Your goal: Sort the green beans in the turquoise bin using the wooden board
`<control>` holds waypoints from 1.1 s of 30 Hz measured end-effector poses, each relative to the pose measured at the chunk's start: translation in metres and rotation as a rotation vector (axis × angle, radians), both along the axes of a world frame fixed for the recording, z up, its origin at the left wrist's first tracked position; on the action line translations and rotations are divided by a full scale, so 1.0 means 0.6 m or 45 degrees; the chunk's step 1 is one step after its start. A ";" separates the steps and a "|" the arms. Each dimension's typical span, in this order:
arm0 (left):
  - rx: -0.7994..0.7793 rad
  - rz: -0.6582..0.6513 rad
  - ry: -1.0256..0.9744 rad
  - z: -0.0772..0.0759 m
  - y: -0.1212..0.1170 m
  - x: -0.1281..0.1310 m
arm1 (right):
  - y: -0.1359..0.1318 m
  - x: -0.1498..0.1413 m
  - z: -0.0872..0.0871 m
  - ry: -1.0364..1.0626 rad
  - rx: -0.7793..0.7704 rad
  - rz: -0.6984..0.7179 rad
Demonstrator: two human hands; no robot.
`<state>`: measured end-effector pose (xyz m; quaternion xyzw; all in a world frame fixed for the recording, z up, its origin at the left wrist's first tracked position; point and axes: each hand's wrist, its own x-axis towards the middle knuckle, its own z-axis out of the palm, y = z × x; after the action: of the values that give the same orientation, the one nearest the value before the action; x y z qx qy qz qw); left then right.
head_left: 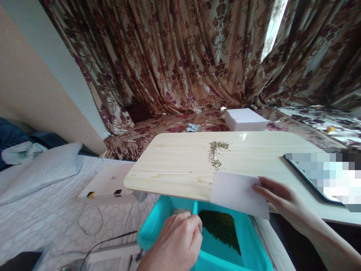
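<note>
My right hand (279,195) grips a white card (237,192) between thumb and fingers. The card slants over the front edge of the pale wooden tabletop (169,162). Beyond it on the wood lies a loose, curved scatter of small greenish grains (216,150). Below the edge stands a turquoise divided tray (155,222). A heap of dark green grains (221,227) fills part of its right compartment, while a few pale specks show in the left one. My left hand (179,241) is closed over the tray near its divider; what its fingers hold, if anything, is hidden.
A dark-edged flat panel (310,180), partly blurred out, lies on the tabletop's right. Behind the table sits a white box (246,118). To the left are a flat white case (109,182), a pillow (47,165) and cables on the bed. Patterned curtains (180,52) hang behind.
</note>
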<state>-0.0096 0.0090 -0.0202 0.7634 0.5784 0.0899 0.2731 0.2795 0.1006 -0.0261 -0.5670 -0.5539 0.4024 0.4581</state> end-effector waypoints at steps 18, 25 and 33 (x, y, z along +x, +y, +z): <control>0.000 0.038 0.017 -0.006 0.000 -0.010 | -0.014 -0.010 0.003 0.059 0.079 -0.282; -0.029 0.028 0.020 -0.011 -0.002 -0.014 | -0.023 -0.013 -0.040 0.108 0.082 -0.359; 0.037 -0.008 0.016 -0.025 0.007 -0.014 | 0.006 0.011 0.006 0.039 0.203 -0.537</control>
<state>-0.0180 0.0131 -0.0352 0.7696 0.5765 0.0925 0.2586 0.2861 0.1042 -0.0226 -0.6260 -0.4460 0.2612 0.5839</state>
